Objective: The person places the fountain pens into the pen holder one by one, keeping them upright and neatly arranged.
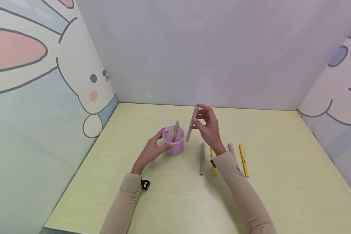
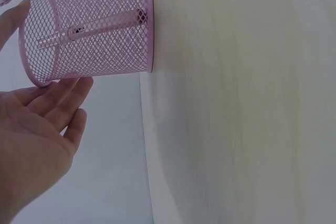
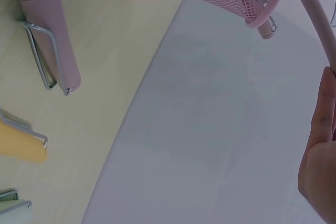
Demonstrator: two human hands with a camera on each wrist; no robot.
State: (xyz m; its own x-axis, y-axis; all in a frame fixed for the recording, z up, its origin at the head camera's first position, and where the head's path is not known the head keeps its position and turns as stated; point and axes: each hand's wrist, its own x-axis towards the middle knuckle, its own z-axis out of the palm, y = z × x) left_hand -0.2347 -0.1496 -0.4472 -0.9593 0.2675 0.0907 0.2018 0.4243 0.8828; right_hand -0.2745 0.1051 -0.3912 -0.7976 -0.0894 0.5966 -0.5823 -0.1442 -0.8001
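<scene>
A pink mesh pen cup stands upright on the table, and one mauve pen leans inside it. My left hand grips the cup near its rim, thumb on the near side and fingers round the far side. Beside the cup on the right, my right hand pinches another mauve pen between thumb and fingers. That pen is held tilted, its lower end near the cup's rim level and outside it. In the right wrist view, the held pen extends up from the fingers.
Several pens lie on the pale yellow table below my right hand: a mauve pen, a yellow pen, a second mauve pen partly behind the sleeve, and another yellow pen. A plain wall rises behind the table.
</scene>
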